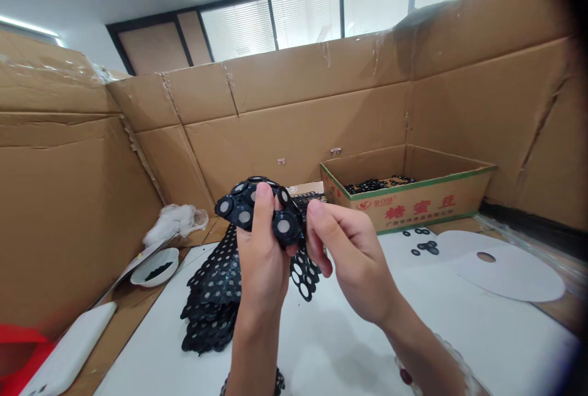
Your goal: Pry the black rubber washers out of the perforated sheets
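Observation:
My left hand (pixel 264 249) is wrapped round a black sheet of joined rings (pixel 243 217), its thumb pressed on top; several of the rings have grey discs in them. Just to the right, my right hand (pixel 353 255) has its thumb and fingertips pinched together by the sheet's edge; what sits between them is hidden. Below and behind the left hand lies a stack of black ring sheets (pixel 211 298), also dotted with grey discs. A strip with open rings (pixel 304 279) hangs down between the two hands.
A cardboard box (pixel 413 203) with black ring pieces inside stands at the back right. Loose black rings (pixel 427 247) lie near a white disc (pixel 505 270). On the left are a white bowl (pixel 156 261) with dark bits and a white slab (pixel 68 353). Cardboard walls (pixel 294 120) surround the table.

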The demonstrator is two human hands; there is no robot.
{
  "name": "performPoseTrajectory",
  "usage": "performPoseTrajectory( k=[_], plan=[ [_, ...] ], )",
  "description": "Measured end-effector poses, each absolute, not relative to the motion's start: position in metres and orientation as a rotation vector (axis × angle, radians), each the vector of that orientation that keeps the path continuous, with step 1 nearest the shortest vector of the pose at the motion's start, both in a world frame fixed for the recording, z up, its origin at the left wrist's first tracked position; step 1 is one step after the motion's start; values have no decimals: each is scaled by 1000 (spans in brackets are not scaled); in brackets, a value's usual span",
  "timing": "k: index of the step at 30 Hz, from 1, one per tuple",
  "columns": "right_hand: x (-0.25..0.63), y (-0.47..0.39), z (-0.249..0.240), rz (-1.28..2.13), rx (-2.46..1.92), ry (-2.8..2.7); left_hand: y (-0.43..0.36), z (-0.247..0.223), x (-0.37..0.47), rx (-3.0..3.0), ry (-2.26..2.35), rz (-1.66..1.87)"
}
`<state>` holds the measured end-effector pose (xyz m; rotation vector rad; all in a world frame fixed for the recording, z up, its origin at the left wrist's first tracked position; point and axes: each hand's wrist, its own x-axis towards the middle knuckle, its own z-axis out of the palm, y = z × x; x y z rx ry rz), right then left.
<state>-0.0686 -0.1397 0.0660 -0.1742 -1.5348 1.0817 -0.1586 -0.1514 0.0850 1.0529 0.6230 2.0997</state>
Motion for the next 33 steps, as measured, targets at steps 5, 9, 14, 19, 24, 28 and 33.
performPoseTrajectory(
  k=[5,9,14,19,24,28,33],
  plan=[
    [-69,-139,66,1083,-170,-1527,-151,84,-159,1071,642,2166],
    [-70,-138,65,1067,-186,-1548,-152,82,-159,1125,683,2201],
    [-71,-138,62,730,-291,-1446,-151,81,-157,1142,778,2426],
    [-71,-142,64,154,-331,-1403,-151,78,-151,1062,904,2644],
    [-73,-141,68,-49,-362,-1454,-154,73,-148,1124,1033,2670],
    [-75,-138,67,-35,-359,-1435,-151,71,-149,1203,980,2697],
    [-71,-137,69,60,-341,-1400,-151,75,-146,1250,859,2684]
  ],
)
